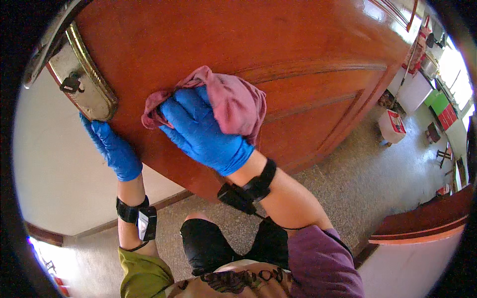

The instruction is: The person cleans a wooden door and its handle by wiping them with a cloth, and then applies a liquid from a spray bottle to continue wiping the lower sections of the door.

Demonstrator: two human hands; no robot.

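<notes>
A reddish-brown wooden door (pixel 149 41) with raised panel moulding fills the upper view. My right hand (pixel 201 130), in a blue glove, grips a crumpled pink cloth (pixel 238 100) against the door's face. My left hand (pixel 115 149), also gloved in blue, rests at the door's edge just below the brass lock plate (pixel 87 78); its fingertips are partly hidden behind the edge. A key (pixel 72 83) sits in the lock plate's keyhole. Above it, the metal door handle (pixel 48 48) curves along the upper left rim.
A white wall (pixel 52 160) stands left of the door. Speckled floor (pixel 320 197) runs below and to the right. A white bin (pixel 391 126), a small stool (pixel 432 132) and a counter (pixel 410 89) lie beyond the door at right. A wooden door frame (pixel 421 219) is at lower right.
</notes>
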